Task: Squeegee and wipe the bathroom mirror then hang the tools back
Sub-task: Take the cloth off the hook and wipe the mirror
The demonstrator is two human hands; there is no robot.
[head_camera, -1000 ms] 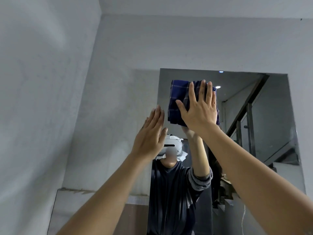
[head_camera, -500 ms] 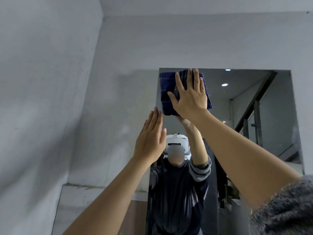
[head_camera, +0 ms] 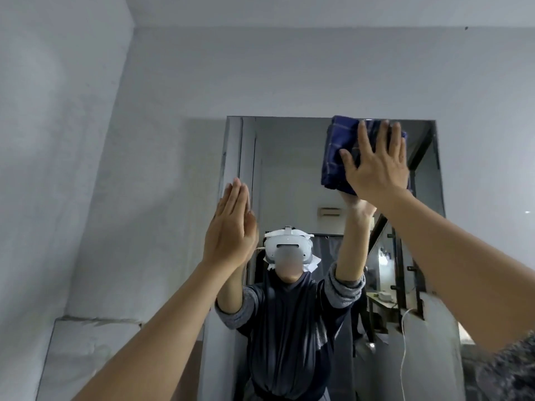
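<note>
A tall wall mirror hangs straight ahead and reflects a person wearing a white headset. My right hand is spread flat on a folded dark blue checked cloth, pressing it against the glass near the mirror's top right corner. My left hand is raised beside the mirror's left edge, lower than the cloth. Its fingers are straight and it holds nothing. I cannot tell whether it touches the glass. No squeegee is in view.
Plain grey walls surround the mirror, with a room corner at the upper left. A pale panel with a ledge sits on the wall at the lower left. The reflection shows a stair railing and a white cable at the right.
My right hand has slid the cloth up to the mirror's top edge and then across to the right. My left hand has stayed raised near the left edge.
</note>
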